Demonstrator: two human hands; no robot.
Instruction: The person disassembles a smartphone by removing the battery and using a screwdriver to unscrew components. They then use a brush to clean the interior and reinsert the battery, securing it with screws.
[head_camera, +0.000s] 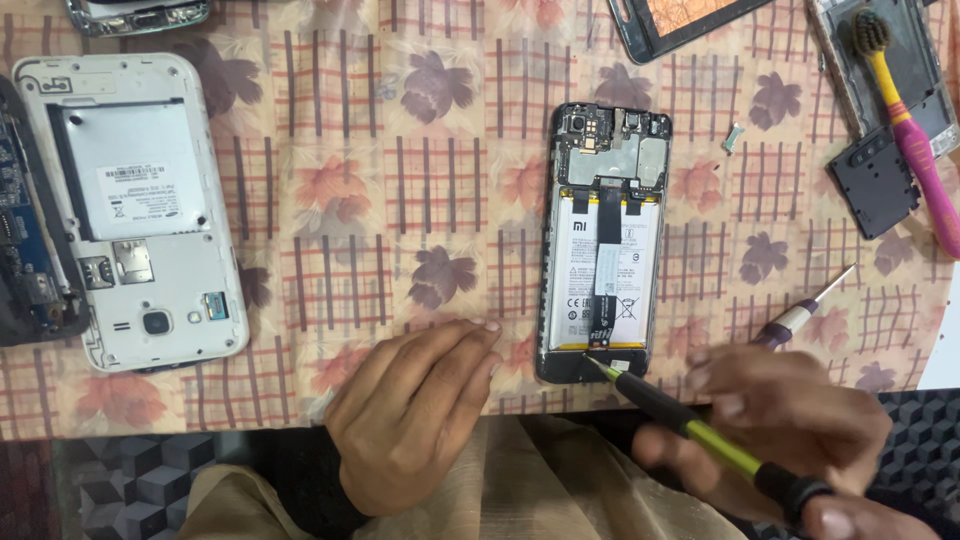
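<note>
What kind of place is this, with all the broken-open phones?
Probably a phone repair bench. An opened phone lies with its battery showing, the right hand holds a screwdriver to it, and a white phone shell lies nearby.

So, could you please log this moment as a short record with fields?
Surface: table under a floral cloth
Left hand: left hand flat on the cloth beside the opened phone, holding nothing
Right hand: right hand, blurred, grips a green-and-black screwdriver
Tool tip: at the phone's bottom edge
Nearby: second screwdriver, pink toothbrush, white phone frame
</note>
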